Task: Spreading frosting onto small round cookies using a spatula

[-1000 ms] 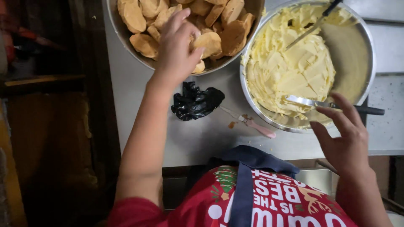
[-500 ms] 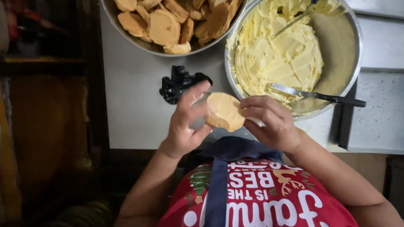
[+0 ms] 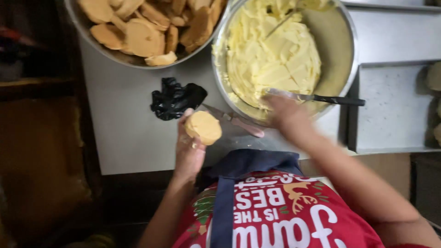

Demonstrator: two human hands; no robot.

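My left hand (image 3: 189, 148) holds a round, golden bun (image 3: 203, 127) just above the near edge of the grey table (image 3: 124, 133). My right hand (image 3: 285, 115), blurred, is at the near rim of the big steel bowl of pale yellow butter (image 3: 342, 41). It is close to the blade of a black-handled knife (image 3: 317, 97) that rests across that rim; whether the fingers grip it I cannot tell. A second steel bowl (image 3: 98, 46), at the far left, is full of several golden bread pieces (image 3: 142, 36).
A crumpled black plastic bag (image 3: 175, 98) lies between the two bowls. A pink-handled knife (image 3: 236, 121) lies on the table beside the butter bowl. A grey metal tray (image 3: 390, 105) sits at the right, with pale buns (image 3: 434, 76) at its far edge.
My left hand took a bun from the bread bowl and brought it near. My right hand met the bun half a second ago, then moved right to the knife on the butter bowl.
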